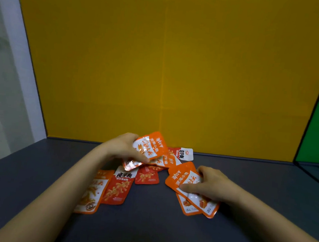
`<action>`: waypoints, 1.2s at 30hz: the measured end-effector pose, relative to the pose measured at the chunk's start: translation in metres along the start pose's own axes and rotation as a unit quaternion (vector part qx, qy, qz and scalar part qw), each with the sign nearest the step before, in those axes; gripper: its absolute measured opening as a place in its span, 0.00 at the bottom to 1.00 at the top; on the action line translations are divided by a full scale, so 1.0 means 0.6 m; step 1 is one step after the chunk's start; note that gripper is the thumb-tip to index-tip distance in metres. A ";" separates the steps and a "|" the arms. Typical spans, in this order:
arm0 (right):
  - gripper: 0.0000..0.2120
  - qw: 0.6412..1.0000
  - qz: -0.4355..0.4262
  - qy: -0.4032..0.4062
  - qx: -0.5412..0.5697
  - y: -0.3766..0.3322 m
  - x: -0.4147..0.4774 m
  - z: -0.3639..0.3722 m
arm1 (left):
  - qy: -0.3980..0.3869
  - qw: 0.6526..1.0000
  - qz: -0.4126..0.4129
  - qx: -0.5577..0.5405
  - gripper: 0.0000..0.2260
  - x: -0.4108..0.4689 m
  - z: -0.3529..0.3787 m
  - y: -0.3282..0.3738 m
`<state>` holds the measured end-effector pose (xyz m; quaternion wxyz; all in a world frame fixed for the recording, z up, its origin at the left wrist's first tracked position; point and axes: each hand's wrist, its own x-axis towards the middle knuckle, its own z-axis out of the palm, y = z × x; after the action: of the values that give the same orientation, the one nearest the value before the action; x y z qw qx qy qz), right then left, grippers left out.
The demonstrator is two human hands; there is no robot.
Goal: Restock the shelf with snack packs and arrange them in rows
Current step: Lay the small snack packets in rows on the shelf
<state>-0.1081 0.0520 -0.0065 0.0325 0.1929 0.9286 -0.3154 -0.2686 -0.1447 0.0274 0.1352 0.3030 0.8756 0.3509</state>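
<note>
Sorting step, no rows formed yet. Red pack [119,186] lies flat left of shelf [165,226] centre. My left hand [122,148] grips an orange snack pack [151,147] raised near the back edge, above a loose heap [146,177]. My right hand [209,184] pinches overlapped orange packs [181,178] right of centre. Next, I reckon: lay each square to the back edge, side by side.
</note>
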 end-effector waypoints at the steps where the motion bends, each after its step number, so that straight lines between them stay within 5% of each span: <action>1: 0.22 1.000 0.007 0.006 0.006 0.006 -0.007 -0.003 | -0.015 1.000 0.006 -0.016 0.18 0.010 0.005 0.002; 9: 0.23 0.997 0.034 0.051 0.036 0.032 -0.045 -0.007 | -0.098 0.978 0.015 0.183 0.21 0.082 0.046 0.018; 14: 0.24 0.995 0.048 0.077 0.032 0.026 -0.049 0.001 | -0.035 0.964 0.065 0.255 0.26 0.089 0.040 0.023; 16: 0.22 0.993 0.043 0.102 0.038 0.029 -0.048 0.002 | -0.047 0.966 0.066 0.247 0.30 0.085 0.038 0.032; 21: 0.18 0.983 0.028 0.149 0.103 0.030 -0.046 0.002 | -0.026 0.971 0.059 0.231 0.20 0.058 0.004 0.039; 24: 0.19 0.976 0.003 0.155 0.153 0.016 -0.046 0.010 | 0.019 0.997 0.016 0.069 0.16 0.020 -0.037 0.011; 28: 0.18 0.964 -0.039 0.167 0.202 -0.025 -0.043 0.027 | 0.065 0.988 -0.022 -0.136 0.13 -0.067 -0.069 -0.034; 34: 0.17 0.953 -0.083 0.167 0.240 -0.079 -0.032 0.062 | 0.055 0.988 -0.055 -0.132 0.11 -0.180 -0.032 -0.106; 36: 0.17 0.950 -0.084 0.177 0.243 -0.089 -0.028 0.072 | 0.079 0.993 -0.075 -0.037 0.17 -0.180 -0.023 -0.124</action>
<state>-0.1152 -0.0185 -0.0075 -0.2065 0.1692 0.8278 -0.4935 -0.2230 -0.2623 -0.0120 0.1022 0.2023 0.8905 0.3945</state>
